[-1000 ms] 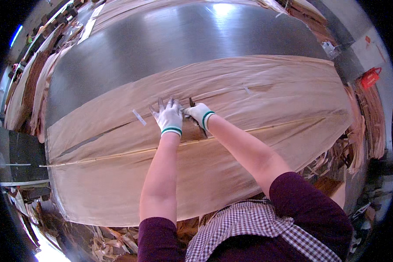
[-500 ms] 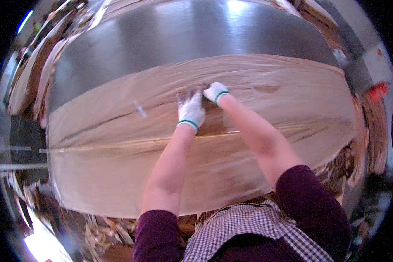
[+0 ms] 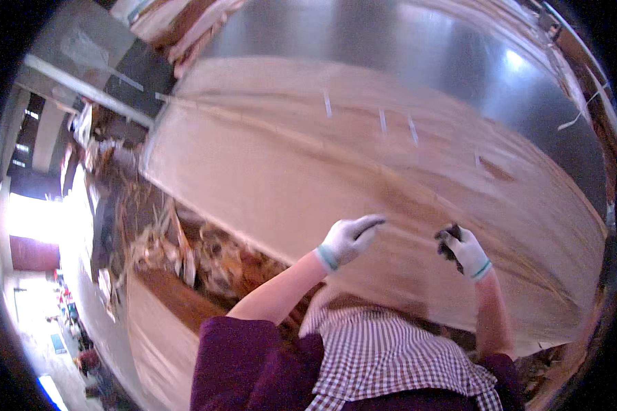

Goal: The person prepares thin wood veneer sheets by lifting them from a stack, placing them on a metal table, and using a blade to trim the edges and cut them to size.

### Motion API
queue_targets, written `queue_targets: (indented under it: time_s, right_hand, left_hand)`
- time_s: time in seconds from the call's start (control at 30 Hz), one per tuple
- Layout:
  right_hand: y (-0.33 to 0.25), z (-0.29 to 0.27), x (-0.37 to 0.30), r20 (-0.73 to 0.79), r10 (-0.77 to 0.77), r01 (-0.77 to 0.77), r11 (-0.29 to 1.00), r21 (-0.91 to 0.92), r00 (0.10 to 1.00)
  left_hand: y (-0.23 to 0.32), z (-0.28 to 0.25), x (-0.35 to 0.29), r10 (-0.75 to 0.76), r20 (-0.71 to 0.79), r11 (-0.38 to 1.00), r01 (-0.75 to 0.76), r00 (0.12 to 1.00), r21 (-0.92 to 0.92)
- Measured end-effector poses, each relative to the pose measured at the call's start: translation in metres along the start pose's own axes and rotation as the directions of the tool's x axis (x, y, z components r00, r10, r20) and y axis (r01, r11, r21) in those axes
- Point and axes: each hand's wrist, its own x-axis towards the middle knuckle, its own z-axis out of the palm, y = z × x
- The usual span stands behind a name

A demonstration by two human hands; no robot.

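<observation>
A large pale brown sheet of wood veneer [image 3: 253, 157] lies on a shiny metal tabletop [image 3: 418, 51]. Both my hands wear white gloves with green cuffs and dark, soiled fingertips. My left hand [image 3: 349, 241] is over the near part of the veneer, its thumb and fingers pressed together; anything between them is too small to make out. To its right, my right hand [image 3: 466, 252] is over the sheet with curled fingers, and whatever they may hold is hidden. Short white tape strips [image 3: 383, 120] cross the veneer beyond my hands. A small darker gap [image 3: 496, 168] shows at the right.
Torn veneer scraps [image 3: 216, 260] are heaped below the table's near left edge. A stack of sheets [image 3: 161, 322] stands at the lower left. More veneer stacks [image 3: 178, 24] lie past the far side. A pale bar [image 3: 82, 88] meets the table at the left.
My view has turned to the left. My hands, close together at the middle of the veneer before, are now apart and nearer my body. More tape strips are visible.
</observation>
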Motion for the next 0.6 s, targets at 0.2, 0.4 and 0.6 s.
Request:
queue_targets:
  time_s: [0.2, 0.4, 0.6]
  right_hand:
    - [0.078, 0.014, -0.099, 0.266, 0.038, -0.070, 0.991, 0.111, 0.963]
    - [0.224, 0.000, -0.206, 0.105, 0.378, -0.383, 0.923, 0.029, 0.920]
    - [0.357, 0.043, -0.299, -0.302, 0.463, -0.505, 0.860, -0.073, 0.833]
  left_hand:
    - [0.014, 0.115, -0.208, -0.504, 0.279, 0.852, 0.524, 0.817, 0.005]
    - [0.009, 0.145, -0.230, -0.530, 0.215, 0.820, 0.561, 0.820, -0.118]
    - [-0.024, 0.163, -0.221, -0.497, 0.528, 0.848, 0.513, 0.688, 0.130]
